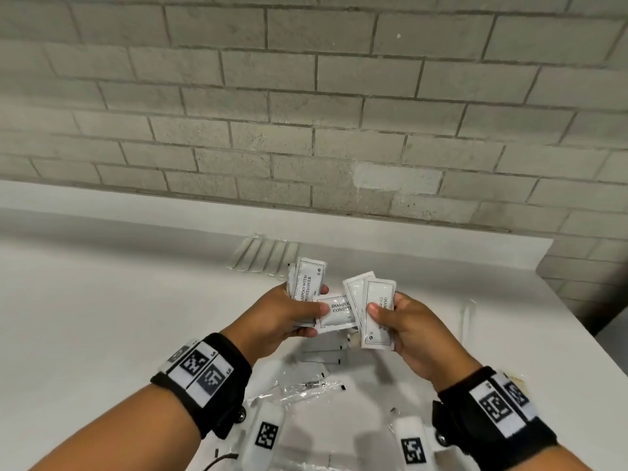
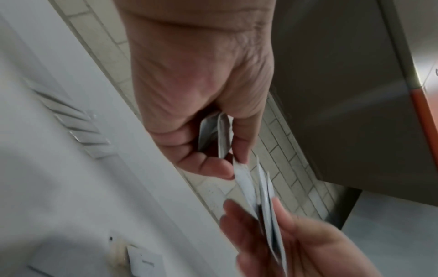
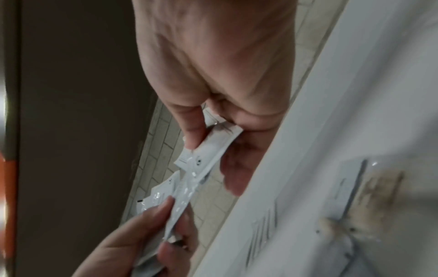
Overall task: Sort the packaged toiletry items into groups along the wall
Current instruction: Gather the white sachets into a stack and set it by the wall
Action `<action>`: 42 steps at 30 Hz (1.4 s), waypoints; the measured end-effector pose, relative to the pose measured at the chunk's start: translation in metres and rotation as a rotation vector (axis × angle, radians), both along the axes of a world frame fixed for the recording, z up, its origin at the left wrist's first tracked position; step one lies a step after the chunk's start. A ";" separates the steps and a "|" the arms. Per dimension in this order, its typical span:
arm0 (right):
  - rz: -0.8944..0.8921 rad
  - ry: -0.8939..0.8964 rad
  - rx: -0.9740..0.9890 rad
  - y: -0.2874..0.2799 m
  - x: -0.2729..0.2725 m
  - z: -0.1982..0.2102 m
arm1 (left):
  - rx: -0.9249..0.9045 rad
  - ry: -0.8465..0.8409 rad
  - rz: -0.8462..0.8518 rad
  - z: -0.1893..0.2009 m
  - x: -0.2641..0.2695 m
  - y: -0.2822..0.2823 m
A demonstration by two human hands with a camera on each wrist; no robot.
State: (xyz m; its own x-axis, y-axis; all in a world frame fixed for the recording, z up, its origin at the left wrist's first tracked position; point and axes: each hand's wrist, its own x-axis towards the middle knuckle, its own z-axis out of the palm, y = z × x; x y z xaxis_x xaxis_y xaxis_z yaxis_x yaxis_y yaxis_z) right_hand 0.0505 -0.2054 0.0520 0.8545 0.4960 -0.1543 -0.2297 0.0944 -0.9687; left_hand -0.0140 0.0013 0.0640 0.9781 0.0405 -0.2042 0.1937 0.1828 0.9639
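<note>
**Mid-sort, sachets in both hands**

Wrists up front: left hand pinches shampoo sachets, right hand pinches more. One clear-wrapped row sits by the wall; loose packets remain on the counter. Sorting looks early.

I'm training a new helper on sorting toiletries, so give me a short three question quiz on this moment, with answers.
1. True or false: both hands hold white sachets.
2. What product name is printed on the sachets in the left hand?
3. What already lies by the brick wall? A) a row of clear-wrapped items B) a towel C) a bottle

Key:
1. True; the right hand pinches sachets too.
2. Shampoo with conditioner, on the sachets.
3. A, the row of clear-wrapped items on the white table.
</note>
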 end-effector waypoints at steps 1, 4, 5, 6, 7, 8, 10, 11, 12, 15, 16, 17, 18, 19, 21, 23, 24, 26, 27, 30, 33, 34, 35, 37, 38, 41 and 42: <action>-0.008 -0.022 -0.014 -0.003 0.001 -0.002 | 0.020 0.012 0.008 0.000 -0.001 0.002; -0.053 -0.179 -0.068 -0.017 0.011 0.012 | 0.102 0.041 -0.024 0.003 0.001 0.004; -0.018 -0.238 -0.118 -0.019 0.013 0.021 | 0.118 0.046 -0.047 0.004 0.002 0.004; 0.046 -0.286 -0.182 -0.019 0.013 0.029 | 0.125 0.047 -0.071 0.005 0.003 0.002; 0.125 -0.326 -0.264 -0.015 0.011 0.035 | 0.123 0.043 -0.092 0.007 0.004 -0.001; 0.186 -0.372 -0.367 -0.010 0.008 0.036 | 0.120 0.037 -0.108 0.008 0.005 -0.004; 0.225 -0.459 -0.569 0.000 0.003 0.028 | 0.116 0.024 -0.115 0.008 0.006 -0.009; 0.217 -0.443 -0.601 0.002 0.000 0.019 | 0.103 0.025 -0.107 0.008 0.007 -0.010; 0.215 -0.408 -0.596 0.002 -0.003 0.011 | 0.075 0.036 -0.089 0.007 0.006 -0.010; 0.203 -0.278 -0.474 -0.009 -0.009 -0.008 | -0.035 0.102 -0.059 0.003 0.001 -0.005; 0.175 -0.228 -0.380 -0.012 -0.009 -0.007 | -0.035 0.118 -0.077 0.003 0.000 -0.002; 0.140 -0.193 -0.298 -0.015 -0.008 -0.002 | -0.018 0.134 -0.106 0.004 -0.002 -0.001; 0.100 -0.178 -0.232 -0.017 -0.006 0.004 | 0.015 0.151 -0.140 0.005 -0.003 0.001; 0.080 -0.195 -0.184 -0.018 -0.001 0.013 | 0.057 0.168 -0.183 0.008 -0.004 0.001; 0.089 -0.242 -0.115 -0.016 0.007 0.032 | 0.162 0.171 -0.279 0.011 -0.005 -0.001; 0.140 -0.257 -0.120 -0.009 0.011 0.044 | 0.227 0.135 -0.316 0.013 -0.003 -0.005; 0.158 -0.263 -0.153 -0.004 0.010 0.044 | 0.235 0.114 -0.308 0.013 -0.002 -0.007; 0.145 -0.282 -0.250 0.001 0.005 0.035 | 0.218 0.073 -0.275 0.014 0.000 -0.008; 0.124 -0.277 -0.286 0.001 0.004 0.025 | 0.205 0.057 -0.252 0.014 -0.001 -0.006; 0.146 -0.237 -0.399 -0.007 -0.003 0.009 | 0.234 0.035 -0.182 0.010 -0.005 0.004; 0.225 -0.288 -0.423 -0.010 -0.006 0.017 | 0.275 0.041 -0.194 0.006 -0.005 0.009; 0.249 -0.331 -0.447 -0.007 -0.006 0.020 | 0.270 0.035 -0.213 0.006 -0.003 0.007; 0.280 -0.381 -0.485 -0.002 -0.006 0.023 | 0.269 0.021 -0.233 0.006 -0.002 0.003; 0.330 -0.428 -0.552 0.006 -0.007 0.020 | 0.282 0.002 -0.240 0.007 0.002 -0.006; 0.306 -0.411 -0.548 0.007 -0.007 0.017 | 0.291 0.015 -0.204 0.007 0.004 -0.009; 0.173 -0.231 -0.313 -0.004 -0.004 0.006 | 0.262 0.152 -0.024 -0.001 0.007 -0.005; 0.124 -0.171 -0.227 -0.010 -0.003 0.004 | 0.221 0.197 0.026 -0.003 0.008 -0.002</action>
